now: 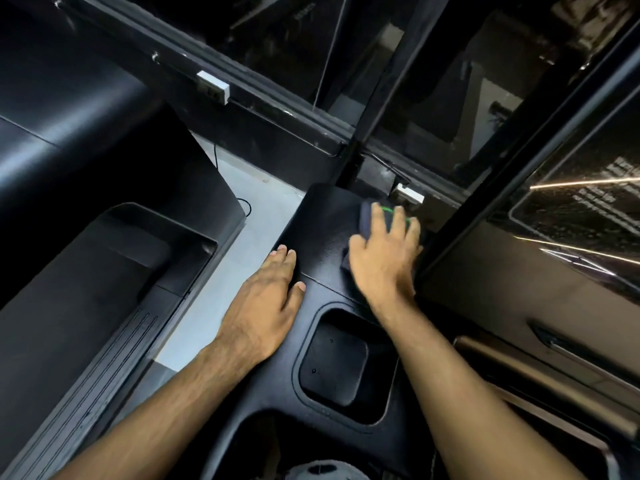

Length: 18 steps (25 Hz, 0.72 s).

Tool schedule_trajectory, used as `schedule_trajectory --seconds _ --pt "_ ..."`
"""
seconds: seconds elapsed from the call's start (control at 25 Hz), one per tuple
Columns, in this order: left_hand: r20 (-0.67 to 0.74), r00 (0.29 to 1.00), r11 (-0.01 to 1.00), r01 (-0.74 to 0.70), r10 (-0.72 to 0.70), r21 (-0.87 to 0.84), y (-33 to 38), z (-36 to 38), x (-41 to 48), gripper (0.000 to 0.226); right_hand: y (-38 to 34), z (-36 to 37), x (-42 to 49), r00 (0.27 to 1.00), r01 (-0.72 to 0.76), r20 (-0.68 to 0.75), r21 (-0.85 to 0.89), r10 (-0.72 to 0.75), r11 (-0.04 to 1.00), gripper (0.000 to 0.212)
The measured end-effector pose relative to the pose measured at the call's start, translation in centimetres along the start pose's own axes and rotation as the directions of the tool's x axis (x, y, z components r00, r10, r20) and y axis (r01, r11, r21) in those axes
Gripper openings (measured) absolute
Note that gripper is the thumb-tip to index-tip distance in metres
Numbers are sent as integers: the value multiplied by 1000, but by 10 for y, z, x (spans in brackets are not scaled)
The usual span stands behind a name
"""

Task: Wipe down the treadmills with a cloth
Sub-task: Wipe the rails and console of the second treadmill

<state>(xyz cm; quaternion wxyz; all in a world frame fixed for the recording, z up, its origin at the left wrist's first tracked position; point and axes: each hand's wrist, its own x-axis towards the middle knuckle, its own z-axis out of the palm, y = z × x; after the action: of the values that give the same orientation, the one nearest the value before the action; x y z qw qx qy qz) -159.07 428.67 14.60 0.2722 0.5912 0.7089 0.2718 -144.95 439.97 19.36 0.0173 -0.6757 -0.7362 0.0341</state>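
Under the flat right hand [381, 258] lies the dark cloth [367, 216] on the treadmill console [322, 237] — press evenly, sweep toward the edge — while the open left hand [266, 299] braces beside it.

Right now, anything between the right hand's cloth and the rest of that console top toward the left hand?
Nothing visible. The right hand presses the cloth flat on the black console top; the stretch over to the left hand is bare. The recessed tray sits nearer the person.
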Motion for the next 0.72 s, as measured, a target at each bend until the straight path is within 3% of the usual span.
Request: schedule_trajectory --seconds 0.04,0.12,0.16,0.24,0.28,0.4,0.44,0.48,0.52,0.56,0.68,0.72 --pt "7 1000 1000 -9 9 6 1 0 0 59 -5 3 -18 989 148 4 -23 -148 989 67" --pt "3 1000 1000 -27 27 14 3 1 0 60 1 9 -46 871 489 53 -10 -488 872 67" --pt "2 999 999 -36 36 18 3 1 0 60 13 9 -39 872 486 44 46 -488 873 66" --pt "16 999 998 -46 45 39 4 1 -2 60 27 0 -23 991 117 39 210 -128 971 66" --pt "23 999 998 -46 45 49 6 1 -5 61 25 -4 -28 997 27 68 239 -44 971 68" --pt "32 998 997 -48 46 57 8 1 -7 61 29 -1 -62 948 306 26 190 -317 933 68" --pt "32 998 997 -56 55 57 7 1 -6 62 40 -7 -61 962 256 32 232 -271 938 63" --pt "32 998 996 -65 63 62 5 1 -6 62 49 -14 -52 991 106 48 260 -122 960 58" --pt "31 997 996 -67 65 66 4 1 -6 62 54 -20 -53 993 -55 114 182 35 982 53" --pt "34 997 995 -67 65 68 4 1 -8 62 52 -21 -59 989 -83 128 69 74 994 51" --pt "36 997 995 -74 71 66 6 2 -7 62 41 -8 -80 954 289 44 109 -295 951 64" --pt "35 996 994 -84 82 66 5 2 -6 62 45 -2 -62 947 297 78 154 -311 942 67"
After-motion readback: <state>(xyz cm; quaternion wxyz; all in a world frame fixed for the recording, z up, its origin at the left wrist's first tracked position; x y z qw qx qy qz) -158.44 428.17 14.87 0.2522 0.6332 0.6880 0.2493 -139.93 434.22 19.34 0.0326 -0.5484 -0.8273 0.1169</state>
